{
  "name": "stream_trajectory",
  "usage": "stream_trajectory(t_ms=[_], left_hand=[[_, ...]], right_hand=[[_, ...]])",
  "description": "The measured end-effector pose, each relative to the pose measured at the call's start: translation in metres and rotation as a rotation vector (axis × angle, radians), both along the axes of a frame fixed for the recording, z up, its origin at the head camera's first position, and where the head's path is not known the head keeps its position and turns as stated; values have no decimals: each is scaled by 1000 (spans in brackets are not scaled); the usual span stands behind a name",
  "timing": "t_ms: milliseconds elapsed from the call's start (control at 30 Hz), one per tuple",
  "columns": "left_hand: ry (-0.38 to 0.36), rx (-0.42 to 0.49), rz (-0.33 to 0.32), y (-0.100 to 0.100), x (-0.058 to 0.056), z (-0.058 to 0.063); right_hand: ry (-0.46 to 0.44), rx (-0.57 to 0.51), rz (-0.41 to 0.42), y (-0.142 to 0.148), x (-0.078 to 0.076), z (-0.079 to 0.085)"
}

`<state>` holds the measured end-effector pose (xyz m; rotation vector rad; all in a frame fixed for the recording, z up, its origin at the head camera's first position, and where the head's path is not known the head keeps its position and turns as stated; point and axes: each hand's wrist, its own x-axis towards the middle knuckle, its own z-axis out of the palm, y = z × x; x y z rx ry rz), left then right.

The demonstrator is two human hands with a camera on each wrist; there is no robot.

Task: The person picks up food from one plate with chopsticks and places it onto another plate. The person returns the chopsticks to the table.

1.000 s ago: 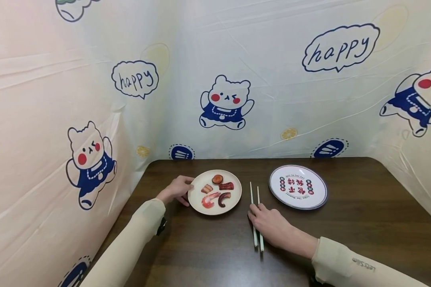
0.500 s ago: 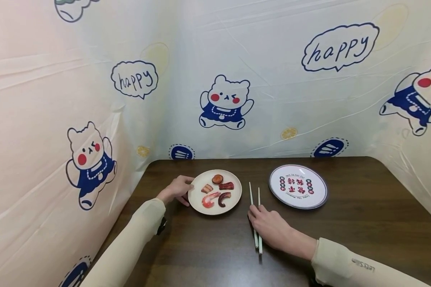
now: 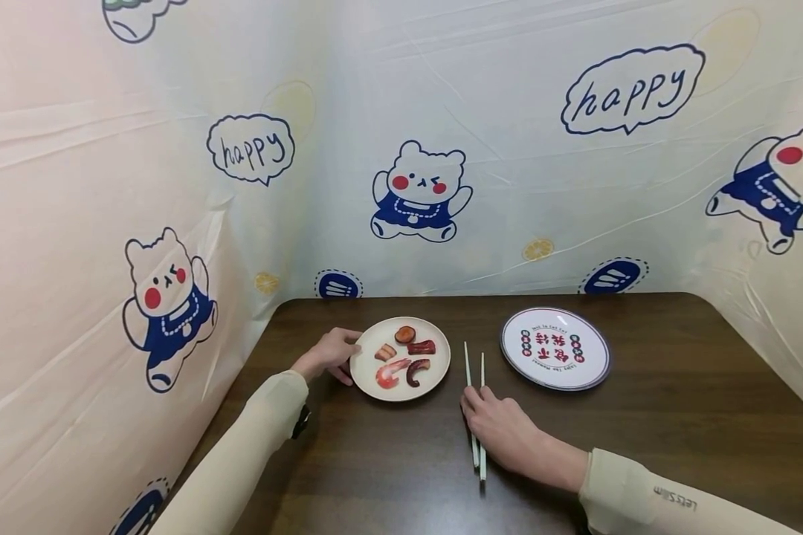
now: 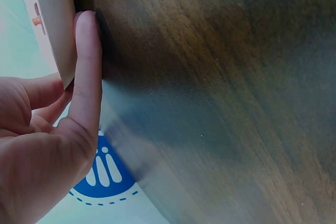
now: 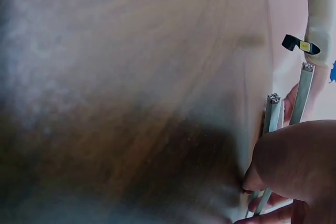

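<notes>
My left hand [image 3: 328, 354] pinches the left rim of a cream plate [image 3: 401, 394]. In the left wrist view the thumb and fingers [image 4: 88, 51] lie on either side of the rim. Several food pieces lie on the plate: a shrimp [image 3: 391, 374], a tentacle piece [image 3: 416, 371], a streaky meat slice [image 3: 385, 352], a dark red meat piece [image 3: 421, 347] and a round brown slice [image 3: 404, 335]. Right of the plate, my right hand [image 3: 505, 425] grips two pale green chopsticks [image 3: 468, 368] low over the table. Their thick ends [image 5: 302, 95] point toward me; the fingertips are partly hidden.
A white plate [image 3: 595, 357] with a dark blue rim and red printed characters lies behind the right hand. The brown wooden table [image 3: 375, 461] has rounded far corners. Cloth [image 3: 348, 208] printed with bears hangs around its back and sides.
The right hand and chopsticks have shifted slightly toward me. The chopsticks' near ends have drawn a little closer together. The left hand and cream plate have stayed put.
</notes>
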<state>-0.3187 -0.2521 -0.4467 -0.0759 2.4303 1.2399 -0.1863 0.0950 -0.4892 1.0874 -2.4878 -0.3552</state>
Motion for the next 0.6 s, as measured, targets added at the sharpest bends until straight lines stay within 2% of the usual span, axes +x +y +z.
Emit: stream_trajectory(t_ms=[600], left_hand=[[18, 14, -13, -3, -2, -4]], right_hand=[[22, 24, 13, 0, 2, -1]])
